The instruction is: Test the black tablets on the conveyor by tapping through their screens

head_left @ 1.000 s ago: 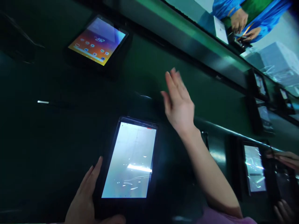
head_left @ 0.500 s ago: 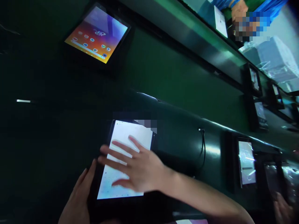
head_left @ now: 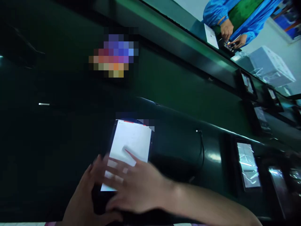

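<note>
A black tablet (head_left: 131,138) with a bright white screen lies on the dark green bench in front of me. My left hand (head_left: 82,201) grips its lower left edge, fingers wrapped round the frame. My right hand (head_left: 134,185) lies over the lower half of the screen with fingers spread flat, slightly smeared by motion. The bottom of the tablet is hidden under both hands.
A second lit tablet (head_left: 114,55) sits further back on the left. More tablets (head_left: 248,164) stand in a row at the right. A cable (head_left: 201,147) hangs from the bench ledge. A person in a blue coat (head_left: 237,22) works across the raised rail (head_left: 188,40).
My right hand came down from the air onto the tablet screen and has slid towards its lower edge. My left hand has kept its grip on the tablet.
</note>
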### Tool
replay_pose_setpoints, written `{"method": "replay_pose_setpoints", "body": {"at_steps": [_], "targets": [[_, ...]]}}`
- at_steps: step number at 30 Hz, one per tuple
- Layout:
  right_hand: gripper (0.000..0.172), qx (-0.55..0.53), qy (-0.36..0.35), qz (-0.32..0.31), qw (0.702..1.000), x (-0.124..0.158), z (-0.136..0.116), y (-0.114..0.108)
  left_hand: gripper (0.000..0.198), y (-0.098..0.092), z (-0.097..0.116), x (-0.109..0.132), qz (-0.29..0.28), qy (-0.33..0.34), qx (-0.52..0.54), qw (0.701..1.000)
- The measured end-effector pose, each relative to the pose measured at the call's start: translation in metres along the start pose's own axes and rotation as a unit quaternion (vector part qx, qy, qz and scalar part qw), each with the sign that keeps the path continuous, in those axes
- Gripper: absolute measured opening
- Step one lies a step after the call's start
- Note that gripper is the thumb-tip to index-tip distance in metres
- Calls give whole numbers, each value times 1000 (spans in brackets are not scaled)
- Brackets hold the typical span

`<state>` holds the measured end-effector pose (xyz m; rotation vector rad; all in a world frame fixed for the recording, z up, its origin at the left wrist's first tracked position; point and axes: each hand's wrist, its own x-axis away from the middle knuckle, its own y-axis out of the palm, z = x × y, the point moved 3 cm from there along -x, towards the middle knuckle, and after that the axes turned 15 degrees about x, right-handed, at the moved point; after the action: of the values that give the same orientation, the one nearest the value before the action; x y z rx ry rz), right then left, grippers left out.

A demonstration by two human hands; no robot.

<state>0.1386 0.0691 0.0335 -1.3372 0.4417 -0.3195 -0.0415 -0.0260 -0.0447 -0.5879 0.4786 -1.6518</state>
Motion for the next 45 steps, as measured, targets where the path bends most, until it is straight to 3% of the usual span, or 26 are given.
{"method": "replay_pose_setpoints", "body": {"at_steps": [2,4,6,8,10,13,15,18,20,23,24,26,28,32,37,39,42,45], "targets": [[50,-32,-64,-22,997,5,-32,6,119,1,-2,2,8,39,-11,999],[52,-51,-51,-34,997,1,-27,16,127,0,-2,2,3,38,-27,999],[52,-43,-2,-43,998,-12,9,28,138,-2,-1,2,-12,3,-34,999],[54,-5,57,-62,996,-24,62,38,138,-4,2,0,-26,-31,-25,999],[52,52,174,-76,980,-28,120,40,134,-7,4,-1,-30,-52,-9,998],[49,92,320,7,943,-13,180,22,135,-7,3,-3,-34,-69,5,997],[43,99,402,66,908,9,193,4,136,-6,1,-3,-38,-82,12,996],[51,113,486,120,858,46,174,-15,136,-5,2,-4,-41,-87,27,995],[53,83,498,155,849,67,142,-20,137,-5,2,-5,-40,-86,32,995],[26,-14,500,174,848,87,87,-14,136,-6,2,-5,-42,-77,30,996],[29,-48,500,170,848,91,68,-9,136,-5,2,-4,-41,-70,28,996],[51,-102,505,149,844,93,33,0,137,-3,3,-2,-39,-52,19,998],[76,-185,514,91,833,89,1,8,136,0,6,0,-32,-16,12,999],[98,-335,542,-5,771,75,-49,9,117,7,15,4,-25,75,13,997],[104,-347,589,-54,728,67,-76,3,120,10,15,7,-11,13,14,1000],[106,-335,589,-58,733,66,-80,3,121,9,16,7,-13,17,5,1000],[108,-308,574,-60,756,66,-83,6,116,8,23,4,-8,92,-14,996],[110,-272,571,-60,772,69,-82,9,113,8,27,1,-5,126,-33,992]]}}
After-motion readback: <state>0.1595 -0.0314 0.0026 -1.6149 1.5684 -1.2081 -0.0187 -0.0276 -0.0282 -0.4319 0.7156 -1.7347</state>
